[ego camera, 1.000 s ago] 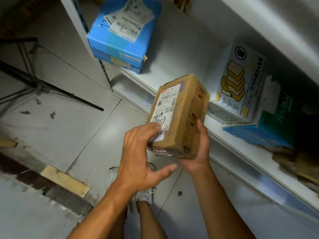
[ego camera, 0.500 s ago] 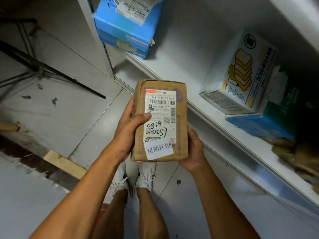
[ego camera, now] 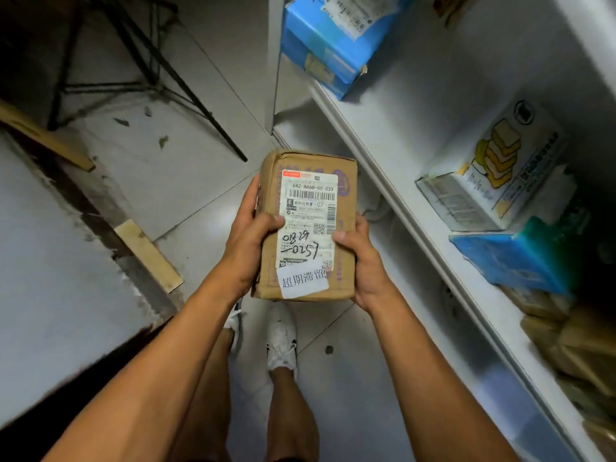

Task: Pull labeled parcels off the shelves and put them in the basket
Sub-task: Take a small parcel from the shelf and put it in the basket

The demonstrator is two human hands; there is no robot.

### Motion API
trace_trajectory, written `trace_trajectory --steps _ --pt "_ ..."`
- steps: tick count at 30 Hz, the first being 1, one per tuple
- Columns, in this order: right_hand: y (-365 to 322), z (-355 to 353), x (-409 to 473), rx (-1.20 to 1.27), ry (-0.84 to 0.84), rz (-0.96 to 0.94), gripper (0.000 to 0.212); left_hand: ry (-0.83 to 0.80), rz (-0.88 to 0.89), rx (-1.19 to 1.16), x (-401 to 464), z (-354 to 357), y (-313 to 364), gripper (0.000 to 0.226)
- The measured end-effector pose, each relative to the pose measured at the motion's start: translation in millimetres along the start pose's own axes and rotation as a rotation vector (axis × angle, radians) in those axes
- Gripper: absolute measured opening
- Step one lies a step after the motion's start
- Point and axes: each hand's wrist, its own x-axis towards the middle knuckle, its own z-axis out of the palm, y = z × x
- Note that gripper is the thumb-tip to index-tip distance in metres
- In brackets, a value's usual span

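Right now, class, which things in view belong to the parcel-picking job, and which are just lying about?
Job: brown labeled parcel, left hand, right hand, blue labeled parcel, white shelf.

Lying about: black metal stand, wooden strip.

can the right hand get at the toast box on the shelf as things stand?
Probably not yet: the right hand and left hand both grip the brown parcel. The toast box sits unblocked near the shelf edge, so a freed hand likely could.

Between both hands sat a matt, creased cardboard parcel (ego camera: 305,225) with a smooth paper label (ego camera: 308,225); right, a smooth white-painted shelf (ego camera: 393,161).
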Motion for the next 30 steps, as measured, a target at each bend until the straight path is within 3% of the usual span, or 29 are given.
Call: trace_trajectory --steps 3,9,12,15,23,30 --pt "9 11 -24 -0.016 -0.077 0.01 0.083 0.085 0.04 -0.057 -43 -5 -8 0.081" --pt "42 10 -79 -0.045 -0.232 0.095 0.108 0.181 0.112 -0.149 -132 -10 -19 0.081" --pt "53 15 -112 -0.067 -0.362 0.166 0.102 0.202 0.12 -0.214 -172 -10 -31 0.085" --pt "58 21 -155 -0.127 -0.348 0.198 0.099 0.265 0.146 -0.288 -218 -9 -41 0.082" --pt "72 32 -232 -0.306 -0.514 0.319 0.092 0.447 0.265 -0.454 -337 6 -57 0.093" --pt "88 40 -293 -0.488 -0.681 0.39 0.094 0.669 0.415 -0.564 -427 32 -80 0.074"
